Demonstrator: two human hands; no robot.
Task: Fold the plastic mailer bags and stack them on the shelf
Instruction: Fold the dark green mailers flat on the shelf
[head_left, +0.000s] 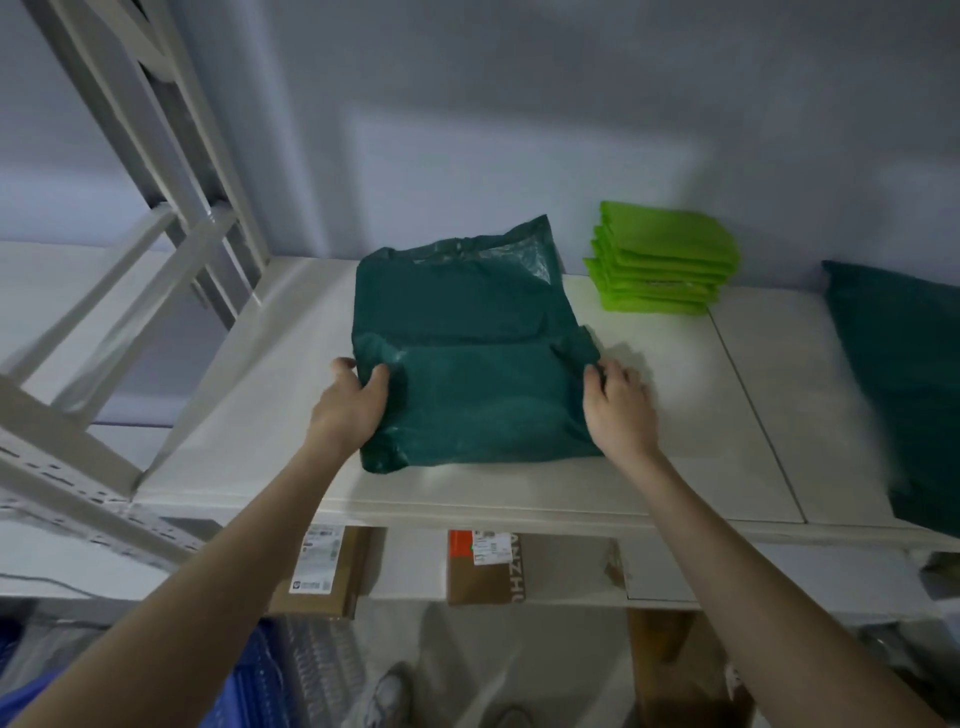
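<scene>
Beside a stack of lime-green folded mailers (662, 260) on the white shelf (675, 467) — a crinkly dark-green mailer bag (467, 353), gripped at both side edges: left hand (353, 400) with thumb curled on top, right hand (621, 405) pinching. More dark-green plastic (904, 374) far right; cardboard boxes (485, 569) below.

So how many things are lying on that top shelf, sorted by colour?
Dark green: 2, the mailer bag that the left hand and the right hand grip at its sides, and a dark green heap at the right edge
Light green: 1 pile of folded bags; how many bags it holds cannot be told
Total: 3
</scene>
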